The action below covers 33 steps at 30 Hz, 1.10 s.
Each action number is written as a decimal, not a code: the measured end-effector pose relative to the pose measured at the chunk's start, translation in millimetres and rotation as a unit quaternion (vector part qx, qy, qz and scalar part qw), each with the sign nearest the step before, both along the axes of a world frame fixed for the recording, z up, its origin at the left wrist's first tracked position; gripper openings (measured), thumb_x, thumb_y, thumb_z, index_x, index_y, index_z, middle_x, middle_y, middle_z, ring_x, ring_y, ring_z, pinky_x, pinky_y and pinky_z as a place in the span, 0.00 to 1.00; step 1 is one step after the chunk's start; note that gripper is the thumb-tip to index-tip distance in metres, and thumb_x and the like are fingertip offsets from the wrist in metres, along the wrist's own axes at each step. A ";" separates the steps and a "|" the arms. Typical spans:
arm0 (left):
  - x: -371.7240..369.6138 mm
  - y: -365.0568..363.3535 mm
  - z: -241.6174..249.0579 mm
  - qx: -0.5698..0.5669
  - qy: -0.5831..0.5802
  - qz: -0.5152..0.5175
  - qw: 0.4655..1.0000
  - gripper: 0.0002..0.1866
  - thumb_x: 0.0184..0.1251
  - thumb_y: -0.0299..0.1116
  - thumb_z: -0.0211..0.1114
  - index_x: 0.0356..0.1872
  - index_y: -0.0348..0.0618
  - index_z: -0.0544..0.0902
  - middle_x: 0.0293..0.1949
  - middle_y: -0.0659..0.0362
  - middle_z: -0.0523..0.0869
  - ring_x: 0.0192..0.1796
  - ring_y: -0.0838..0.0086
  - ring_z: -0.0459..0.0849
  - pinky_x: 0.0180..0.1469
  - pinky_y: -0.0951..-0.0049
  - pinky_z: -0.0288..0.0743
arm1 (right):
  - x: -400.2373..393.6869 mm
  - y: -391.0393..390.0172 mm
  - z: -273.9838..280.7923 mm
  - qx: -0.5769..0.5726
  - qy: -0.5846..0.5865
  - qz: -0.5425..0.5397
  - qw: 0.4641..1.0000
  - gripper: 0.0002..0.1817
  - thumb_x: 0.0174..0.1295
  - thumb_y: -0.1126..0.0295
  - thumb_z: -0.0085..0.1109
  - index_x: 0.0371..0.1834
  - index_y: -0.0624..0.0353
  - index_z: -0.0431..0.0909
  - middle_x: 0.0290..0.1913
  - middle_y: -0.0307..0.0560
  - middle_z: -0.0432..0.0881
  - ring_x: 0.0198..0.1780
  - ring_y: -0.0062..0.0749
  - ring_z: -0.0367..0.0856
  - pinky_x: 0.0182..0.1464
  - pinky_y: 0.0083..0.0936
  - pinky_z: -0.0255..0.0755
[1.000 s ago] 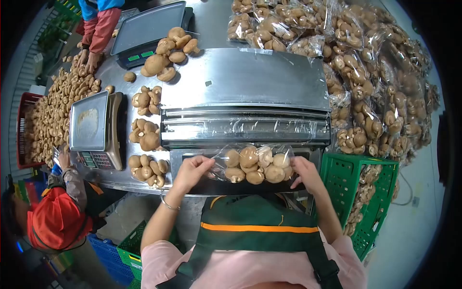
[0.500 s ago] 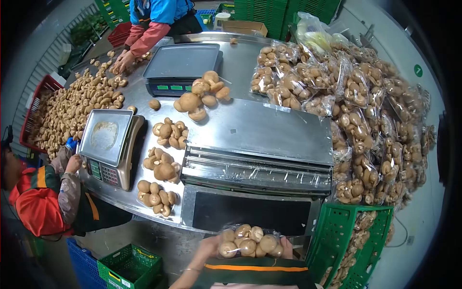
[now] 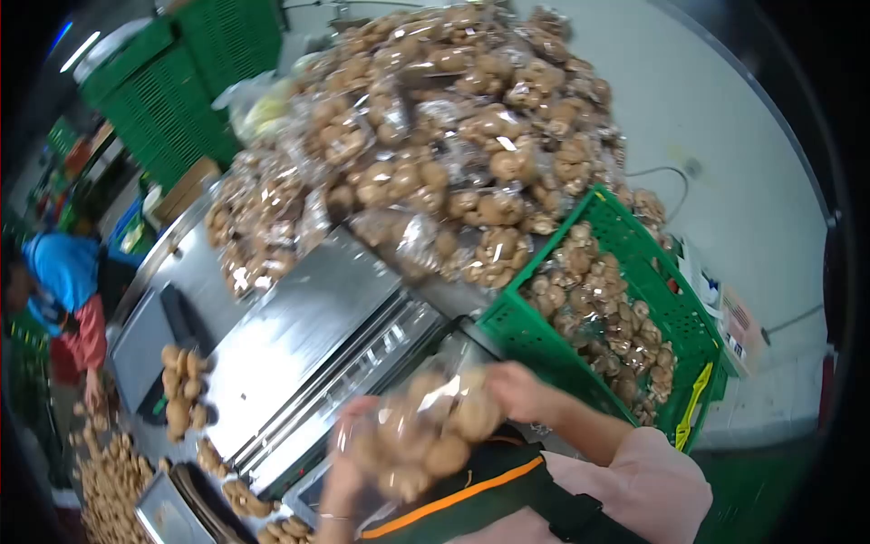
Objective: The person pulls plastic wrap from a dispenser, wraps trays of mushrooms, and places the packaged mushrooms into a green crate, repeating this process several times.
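Observation:
A clear plastic bag of mushrooms [image 3: 424, 433], slightly blurred by motion, is held up in front of my apron between both hands. My left hand [image 3: 349, 431] grips its left side; the fingers are partly hidden behind the plastic. On the opposite side my right hand [image 3: 518, 392] is closed on the bag's edge. Just beyond the bag lies a metal wrapping machine [image 3: 304, 340] with rollers along its near side. To the right of my right hand stands a green crate [image 3: 535, 337] holding packed mushrooms.
A large heap of bagged mushrooms [image 3: 435, 172] covers the far end of the table. Loose mushrooms [image 3: 113, 480], mushroom piles [image 3: 184, 390] and scales [image 3: 168, 512] lie to the left. Another person in a blue vest [image 3: 68, 272] works there. A yellow strap [image 3: 693, 403] hangs on the crate.
The view has swung right, toward the bagged heap and green crate. Both hands have kept hold of the bag of mushrooms, which has been lifted and is now tilted.

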State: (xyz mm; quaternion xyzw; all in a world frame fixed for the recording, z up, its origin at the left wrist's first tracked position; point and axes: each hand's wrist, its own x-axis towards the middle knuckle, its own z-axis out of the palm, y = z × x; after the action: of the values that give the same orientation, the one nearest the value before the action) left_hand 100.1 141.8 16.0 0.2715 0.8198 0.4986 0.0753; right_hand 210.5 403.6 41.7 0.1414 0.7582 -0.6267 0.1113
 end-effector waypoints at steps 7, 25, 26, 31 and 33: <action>-231.2 -179.5 1.9 -0.348 0.415 0.306 0.783 0.30 0.57 0.39 0.64 0.59 0.37 0.68 0.55 0.46 0.73 0.60 0.50 0.68 0.61 0.62 0.60 | -28.5 256.5 44.2 -0.216 0.340 -0.512 0.759 0.27 0.66 0.44 0.40 0.56 0.54 0.67 0.50 0.45 0.75 0.49 0.37 0.75 0.46 0.38 0.75; -209.4 -113.8 4.6 -0.301 0.121 0.067 0.944 0.33 0.55 0.52 0.63 0.62 0.57 0.67 0.57 0.52 0.75 0.57 0.56 0.75 0.56 0.63 0.71 | -196.0 257.9 16.1 0.160 0.242 -0.295 0.911 0.12 0.64 0.73 0.47 0.49 0.59 0.75 0.32 0.39 0.80 0.24 0.16 0.71 0.24 0.12 0.66; -206.7 -99.9 2.3 -0.326 0.134 0.047 0.935 0.33 0.55 0.53 0.62 0.63 0.59 0.66 0.58 0.52 0.74 0.56 0.54 0.75 0.55 0.62 0.71 | -206.3 206.7 29.2 0.186 0.231 -0.190 0.936 0.12 0.64 0.73 0.48 0.48 0.59 0.75 0.31 0.38 0.80 0.25 0.15 0.71 0.24 0.12 0.65; -194.1 -43.4 4.4 -0.355 0.145 -0.022 0.923 0.34 0.54 0.55 0.62 0.63 0.60 0.65 0.58 0.52 0.73 0.57 0.51 0.74 0.54 0.55 0.71 | -230.9 -31.2 47.2 0.327 0.331 0.233 0.854 0.12 0.56 0.72 0.55 0.43 0.60 0.76 0.43 0.49 0.77 0.46 0.41 0.76 0.47 0.30 0.70; -191.5 -40.2 4.8 -0.351 0.168 -0.020 0.921 0.35 0.54 0.55 0.62 0.64 0.60 0.64 0.59 0.51 0.72 0.59 0.52 0.72 0.57 0.56 0.69 | -231.1 -74.3 22.0 0.423 0.339 0.296 0.786 0.18 0.53 0.61 0.60 0.44 0.58 0.74 0.40 0.50 0.75 0.43 0.45 0.75 0.45 0.36 0.67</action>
State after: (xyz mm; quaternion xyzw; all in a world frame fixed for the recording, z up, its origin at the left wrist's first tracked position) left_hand -91.4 101.7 20.7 0.3240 0.9371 0.1246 0.0373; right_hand -20.6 329.3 63.7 -0.2783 0.9411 -0.1870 -0.0442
